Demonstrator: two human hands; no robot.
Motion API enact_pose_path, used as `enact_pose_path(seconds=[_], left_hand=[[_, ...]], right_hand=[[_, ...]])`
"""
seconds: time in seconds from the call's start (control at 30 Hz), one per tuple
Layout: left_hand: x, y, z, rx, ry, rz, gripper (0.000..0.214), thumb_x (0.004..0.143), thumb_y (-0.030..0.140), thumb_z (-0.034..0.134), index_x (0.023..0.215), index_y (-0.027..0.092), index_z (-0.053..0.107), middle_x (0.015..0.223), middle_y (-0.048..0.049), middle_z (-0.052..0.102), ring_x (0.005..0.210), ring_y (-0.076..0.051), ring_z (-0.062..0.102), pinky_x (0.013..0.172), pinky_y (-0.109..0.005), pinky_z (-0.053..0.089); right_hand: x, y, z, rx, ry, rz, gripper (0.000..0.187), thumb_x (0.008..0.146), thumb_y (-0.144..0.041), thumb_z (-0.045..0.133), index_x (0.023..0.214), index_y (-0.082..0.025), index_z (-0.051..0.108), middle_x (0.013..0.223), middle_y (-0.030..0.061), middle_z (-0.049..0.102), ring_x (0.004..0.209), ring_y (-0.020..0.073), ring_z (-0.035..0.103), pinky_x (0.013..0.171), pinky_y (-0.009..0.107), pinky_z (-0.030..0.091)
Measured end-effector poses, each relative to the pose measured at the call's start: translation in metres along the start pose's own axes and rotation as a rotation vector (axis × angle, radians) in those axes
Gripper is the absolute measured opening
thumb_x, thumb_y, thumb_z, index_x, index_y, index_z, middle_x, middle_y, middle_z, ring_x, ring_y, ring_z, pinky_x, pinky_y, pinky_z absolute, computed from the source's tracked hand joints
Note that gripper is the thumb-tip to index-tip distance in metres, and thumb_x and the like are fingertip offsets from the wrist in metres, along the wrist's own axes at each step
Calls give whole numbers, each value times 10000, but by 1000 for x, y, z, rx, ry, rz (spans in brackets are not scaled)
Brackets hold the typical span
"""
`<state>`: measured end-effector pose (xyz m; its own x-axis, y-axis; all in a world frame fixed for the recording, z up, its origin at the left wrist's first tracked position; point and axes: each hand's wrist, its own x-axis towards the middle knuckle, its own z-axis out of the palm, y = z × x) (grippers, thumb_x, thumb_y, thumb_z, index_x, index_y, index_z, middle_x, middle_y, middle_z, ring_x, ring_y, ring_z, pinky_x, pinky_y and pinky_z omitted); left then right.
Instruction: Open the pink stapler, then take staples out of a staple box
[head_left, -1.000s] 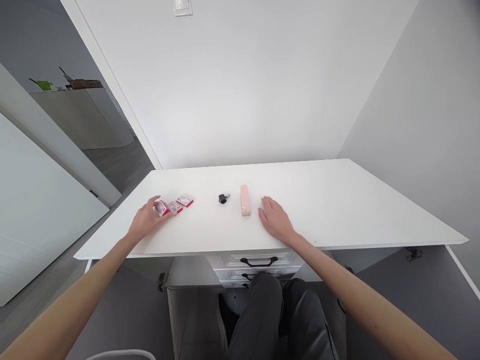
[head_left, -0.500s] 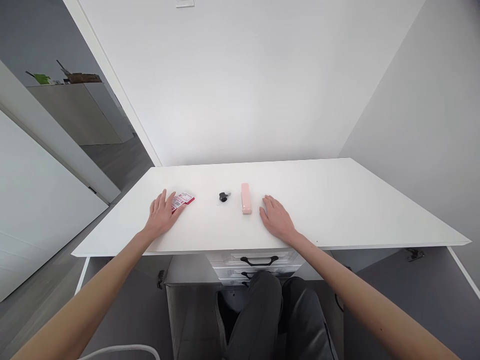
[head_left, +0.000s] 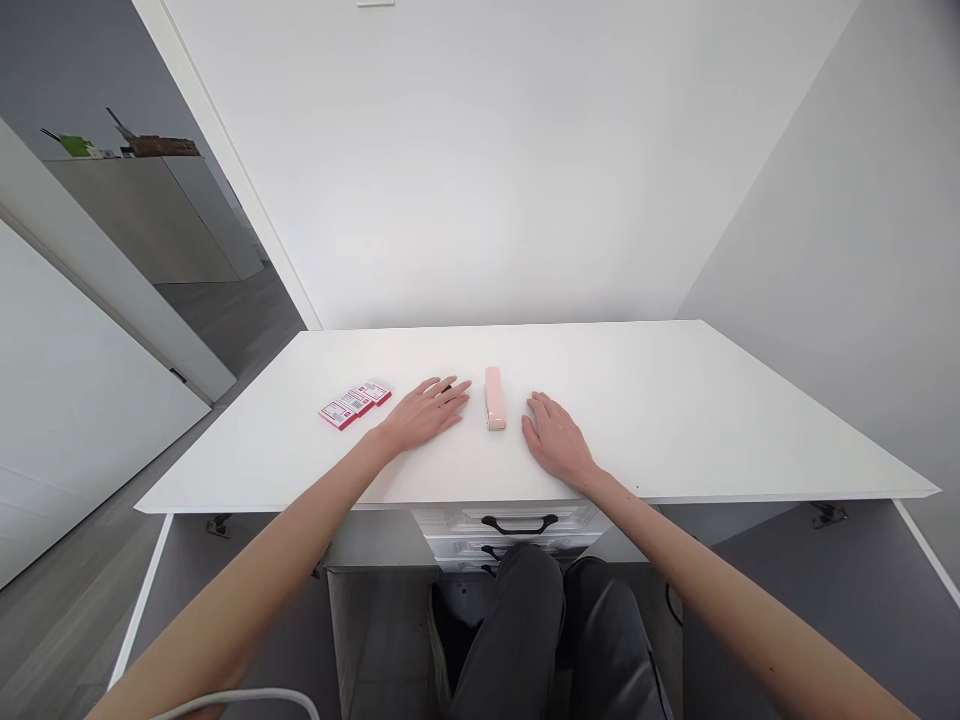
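Observation:
My left hand is over the white tabletop with its fingers spread. It covers most of a small black object, of which only a dark bit shows between the fingers; whether I touch it I cannot tell. Just right of those fingertips lies a pink stapler, lengthwise away from me. On the stapler's other side my right hand rests palm down, holding nothing and apart from it. Farther left, small red-and-white boxes with printed labels lie in a slanted row.
The white tabletop meets a white wall at the back. Below its front edge are drawers with black handles and open cabinet doors on both sides. A white cable crosses the lower left.
My left hand has moved right, off the red-and-white boxes and over the small black object. The boxes now show fully. My right hand has stayed in place.

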<state>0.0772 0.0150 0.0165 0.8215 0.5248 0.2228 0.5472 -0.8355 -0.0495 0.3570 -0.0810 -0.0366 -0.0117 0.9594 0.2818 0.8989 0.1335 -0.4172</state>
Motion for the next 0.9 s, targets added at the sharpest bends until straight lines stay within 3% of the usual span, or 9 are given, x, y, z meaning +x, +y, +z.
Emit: enact_pose_path(seconds=[0.1,0.23,0.43,0.53,0.67,0.9], left_hand=[[11,-9,5,68,-7,-2,455,1075,434,368,1365,252,668,1574,-73,559,1479,-294,475,1266,-492,279],[10,-24,13,185,8,-249,499,1048,435,365,1315,167,692,1561,-163,548,1445,-358,489,1247,-541,276],[-8,-46,23,285,20,-687,659,1002,474,333,1413,47,621,1633,-230,438,1553,-432,310,1281,-637,94],[-14,-49,22,325,54,-806,692,974,461,374,1409,-29,598,1691,-272,308,1607,-450,161,1286,-661,29],[-11,-34,22,283,113,-688,592,984,338,379,1375,-45,603,1716,-264,249,1628,-404,134,1313,-619,73],[8,18,38,-3,163,-389,409,1029,216,370,1321,148,649,1613,-160,497,1549,-304,393,1269,-540,337]], right_hand=[[0,0,0,-5,-3,-3,512,1085,-336,329,1474,-66,523,1627,195,474,1553,311,379,1278,481,317],[0,0,0,-4,1,4,502,1084,-323,340,1472,-62,526,1626,195,478,1547,316,392,1273,485,331],[1,1,1,14,23,-2,458,1073,-305,374,1456,-118,544,1618,187,489,1545,310,402,1267,504,342],[1,2,2,9,28,-9,452,1069,-296,376,1439,-107,552,1609,189,499,1540,315,410,1265,504,348],[0,3,2,9,35,-16,446,1062,-285,383,1425,-93,558,1598,198,510,1533,325,417,1259,514,359],[-2,4,3,-1,40,-29,451,1064,-304,372,1408,-88,566,1598,206,508,1533,337,418,1254,522,361]])
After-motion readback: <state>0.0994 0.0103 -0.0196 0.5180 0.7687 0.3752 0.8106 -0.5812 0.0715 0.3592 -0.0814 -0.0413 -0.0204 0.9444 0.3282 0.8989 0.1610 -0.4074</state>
